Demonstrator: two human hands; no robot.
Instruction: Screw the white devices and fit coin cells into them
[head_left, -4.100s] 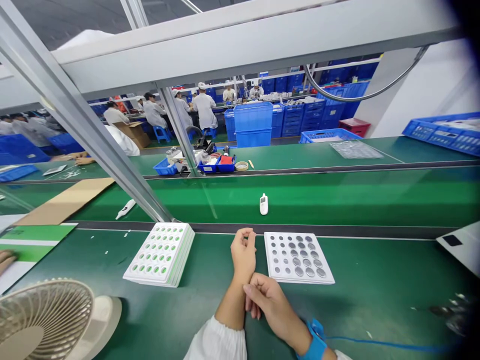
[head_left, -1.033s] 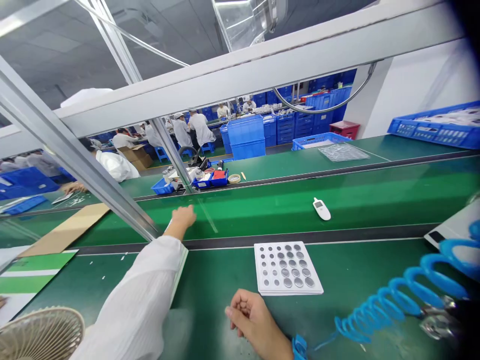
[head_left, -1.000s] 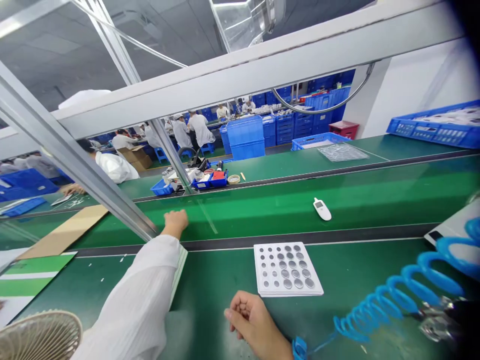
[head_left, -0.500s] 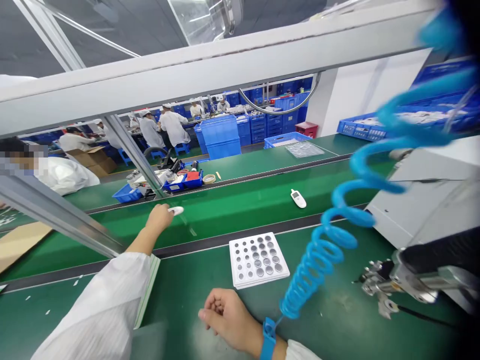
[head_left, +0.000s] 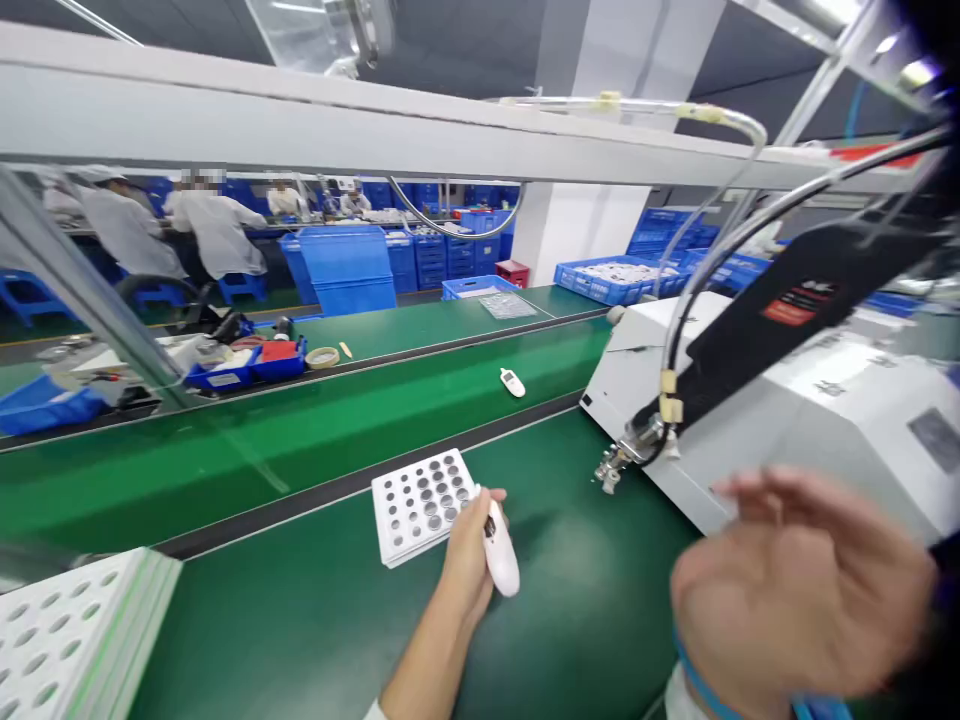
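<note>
Above the green worktop (head_left: 315,620), my right hand (head_left: 802,585) is rising blurred with fingers spread and empty, while my left hand (head_left: 469,555), back from the conveyor, is now gripping the white thermometer (head_left: 499,550) beside the battery tray (head_left: 424,503).

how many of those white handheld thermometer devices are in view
2. One white thermometer is held in the left hand, beside the button-cell tray. The other thermometer lies alone on the conveyor belt further back. More may be hidden off-frame.
</note>
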